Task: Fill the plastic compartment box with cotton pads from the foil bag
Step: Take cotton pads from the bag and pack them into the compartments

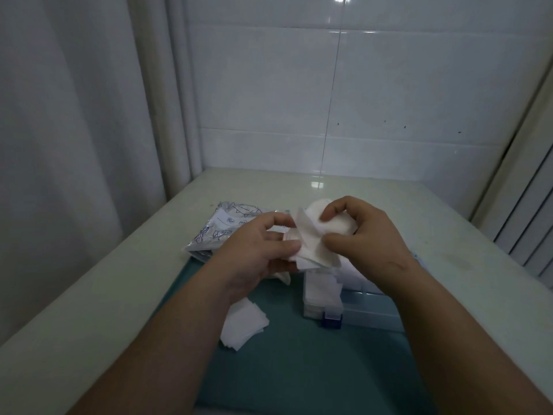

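1. The left hand (260,250) is held above the middle of the worktop (98,283). Its thumb and curled fingers pinch the left side of a bunch of white cotton pads (312,247).
2. The right hand (366,241) meets it from the other side. Its thumb presses on the lower right of the same bunch and its bent forefinger comes down on the top, so both hands grip the pads between them.
3. The pads in the bunch are fanned and uneven. Square ones hang at the bottom, and a rounder one shows at the top behind the right forefinger.
4. The plastic compartment box (324,301) stands on a teal mat (299,372) just below the hands and partly under the right wrist. Its left compartment holds a stack of square white pads, and a blue latch (330,320) sits on its near side.
5. The foil bag (223,230) lies towards the worktop's left edge, behind the left hand. It is silvery with blue printing, and its near end touches the far left corner of the mat.
6. A small heap of loose pads (244,324) lies on the mat left of the box, under the left forearm, apart from the box.
7. The worktop's far edge meets a tiled wall (389,100), and a pale curtain (74,115) hangs along its left edge.
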`<state>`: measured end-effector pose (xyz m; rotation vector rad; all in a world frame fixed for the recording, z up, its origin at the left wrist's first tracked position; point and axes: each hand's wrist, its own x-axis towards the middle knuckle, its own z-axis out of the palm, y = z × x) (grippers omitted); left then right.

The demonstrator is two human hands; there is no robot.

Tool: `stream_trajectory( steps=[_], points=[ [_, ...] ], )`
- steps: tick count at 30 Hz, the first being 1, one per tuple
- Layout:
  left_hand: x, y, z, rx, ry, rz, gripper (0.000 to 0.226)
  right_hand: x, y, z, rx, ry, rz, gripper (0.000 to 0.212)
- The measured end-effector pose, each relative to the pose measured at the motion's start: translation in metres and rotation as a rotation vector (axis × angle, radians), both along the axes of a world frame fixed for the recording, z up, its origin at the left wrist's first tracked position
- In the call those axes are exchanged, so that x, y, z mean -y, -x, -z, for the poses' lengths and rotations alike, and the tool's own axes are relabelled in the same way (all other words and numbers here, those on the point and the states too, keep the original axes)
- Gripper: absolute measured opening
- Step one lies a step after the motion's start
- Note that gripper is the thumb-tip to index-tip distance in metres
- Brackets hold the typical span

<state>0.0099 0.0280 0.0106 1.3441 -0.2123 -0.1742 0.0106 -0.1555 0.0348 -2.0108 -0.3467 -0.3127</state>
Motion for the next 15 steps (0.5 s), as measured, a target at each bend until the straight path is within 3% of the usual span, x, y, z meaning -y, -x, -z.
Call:
stream_trajectory(
  steps=[9,15],
  points=[
    [-0.0009,-0.0033,0.0016,0.083,-0.251,-0.237,0.03,0.0104,-0.0024,-0.0055,-0.091,-0.338,-0.028,0.031],
    [0.0006,-0.002,-0.0004,0.083,-0.26,-0.266,0.028,0.0074,0.0006,-0.0047,-0.155,-0.097,-0.118,0.031]
  ],
)
